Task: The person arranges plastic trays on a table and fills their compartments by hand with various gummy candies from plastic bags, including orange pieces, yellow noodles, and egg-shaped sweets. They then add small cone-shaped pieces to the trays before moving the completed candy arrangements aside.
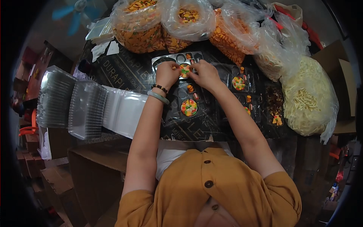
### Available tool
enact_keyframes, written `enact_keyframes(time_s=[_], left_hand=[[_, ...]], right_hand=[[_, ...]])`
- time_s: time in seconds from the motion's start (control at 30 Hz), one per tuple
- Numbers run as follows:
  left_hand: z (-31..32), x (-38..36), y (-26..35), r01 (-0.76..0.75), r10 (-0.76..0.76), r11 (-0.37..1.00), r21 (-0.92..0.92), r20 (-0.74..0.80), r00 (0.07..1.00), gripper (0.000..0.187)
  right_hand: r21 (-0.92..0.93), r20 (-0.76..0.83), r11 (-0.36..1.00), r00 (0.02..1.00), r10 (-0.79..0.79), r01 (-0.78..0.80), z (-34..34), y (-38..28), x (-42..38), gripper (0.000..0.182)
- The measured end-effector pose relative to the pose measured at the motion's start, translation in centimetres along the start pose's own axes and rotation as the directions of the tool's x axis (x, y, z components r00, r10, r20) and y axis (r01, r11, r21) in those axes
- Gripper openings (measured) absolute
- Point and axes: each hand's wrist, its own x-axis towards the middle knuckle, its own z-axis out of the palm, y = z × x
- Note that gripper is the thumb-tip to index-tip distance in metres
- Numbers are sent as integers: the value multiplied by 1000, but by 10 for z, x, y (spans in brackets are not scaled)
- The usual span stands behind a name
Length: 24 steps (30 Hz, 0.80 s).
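A clear plastic tray (160, 60) with moulded hollows lies on the black table cover. In it sits a round pizza made of colourful gummy-like wedges (184, 70). My left hand (168, 73) is at the pizza's left edge, its fingers drawn together on it. From the right, my right hand (205, 73) pinches at the same pizza's edge. Whether either hand holds a loose wedge is hidden by the fingers. Just above, small burger- and hot-dog-like pieces (192, 61) fill some hollows. Nearer me, another tray holds a finished-looking round pizza (189, 108) with small pieces beside it.
More filled trays (238, 83) lie to the right, by a dark tray of loose wedges (277, 120). Bags of pieces (138, 36) line the back; a bag of pale fry-like sticks (310, 98) stands right. Stacked clear containers (56, 98) stand left.
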Motion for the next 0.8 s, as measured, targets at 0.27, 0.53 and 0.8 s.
enact_keyframes(time_s=[0.27,0.53,0.8], left_hand=[[-29,-51,3,379,-305,68,-923,342,889,18],[-23,-103,7,319,-370,407,-856,165,914,14],[15,-75,8,-42,2,917,-398,-101,995,21]], right_hand=[[285,-159,946,981,-112,154,-25,-16,-81,25],[138,-124,978,982,-140,157,-2,-47,-132,31],[6,-390,999,920,-29,34,-29,1,-132,31]])
